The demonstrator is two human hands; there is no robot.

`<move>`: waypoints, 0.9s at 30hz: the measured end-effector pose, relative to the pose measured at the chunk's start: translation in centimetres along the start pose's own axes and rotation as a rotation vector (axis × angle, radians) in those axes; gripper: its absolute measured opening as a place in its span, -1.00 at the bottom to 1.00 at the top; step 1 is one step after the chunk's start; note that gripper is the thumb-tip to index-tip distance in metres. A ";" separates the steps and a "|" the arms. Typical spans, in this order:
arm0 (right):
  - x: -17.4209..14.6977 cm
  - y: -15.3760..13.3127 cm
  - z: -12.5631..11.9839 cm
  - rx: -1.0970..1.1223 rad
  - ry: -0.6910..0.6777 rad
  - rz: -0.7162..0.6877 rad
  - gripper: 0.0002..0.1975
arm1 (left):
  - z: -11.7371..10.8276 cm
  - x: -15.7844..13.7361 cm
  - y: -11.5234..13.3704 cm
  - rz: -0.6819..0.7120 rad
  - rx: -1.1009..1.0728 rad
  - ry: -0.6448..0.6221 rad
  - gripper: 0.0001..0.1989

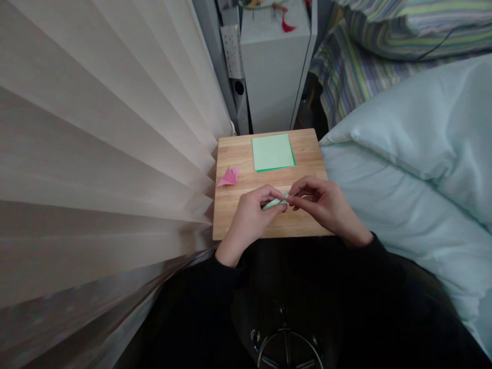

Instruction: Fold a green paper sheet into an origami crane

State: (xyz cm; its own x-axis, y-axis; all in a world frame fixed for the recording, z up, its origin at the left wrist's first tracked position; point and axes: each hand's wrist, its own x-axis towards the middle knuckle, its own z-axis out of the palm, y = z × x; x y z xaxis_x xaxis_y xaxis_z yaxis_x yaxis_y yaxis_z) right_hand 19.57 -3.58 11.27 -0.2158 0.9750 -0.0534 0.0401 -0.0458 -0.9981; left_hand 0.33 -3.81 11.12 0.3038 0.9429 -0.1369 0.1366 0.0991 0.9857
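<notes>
A small folded piece of pale green paper is held between my two hands above the near part of a wooden tabletop. My left hand pinches its left part between thumb and fingers. With thumb and fingertips, my right hand grips the narrow right end. The fingers cover much of the paper, so its full folded shape is hidden. Beyond the hands lies a stack of square green paper, light on top with a darker green edge showing. To the left sits a pink folded-paper piece.
The wooden tabletop is small. A pleated curtain hangs along its left edge. On the right is a bed with a pale blue quilt and striped bedding. A white cabinet stands behind.
</notes>
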 end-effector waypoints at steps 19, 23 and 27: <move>-0.1 0.0 -0.3 0.094 0.007 0.028 -0.64 | -0.3 0.0 0.3 -0.015 0.047 -0.007 -0.90; 0.1 0.0 -0.4 0.173 0.053 0.048 -0.65 | -0.1 -0.1 0.2 -0.012 -0.029 -0.011 -0.88; 0.2 0.1 -0.3 0.199 0.094 0.058 -0.63 | 0.3 0.0 0.0 -0.004 -0.143 0.043 -0.86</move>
State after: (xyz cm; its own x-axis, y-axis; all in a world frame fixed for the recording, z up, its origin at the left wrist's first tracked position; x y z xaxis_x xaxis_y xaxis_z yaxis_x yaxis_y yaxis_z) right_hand 19.86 -3.35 11.20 -0.1269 0.9850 -0.1170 -0.1451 -0.1351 -0.9801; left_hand 0.63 -3.89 11.12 0.2620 0.9549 -0.1397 0.0011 0.1444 0.9895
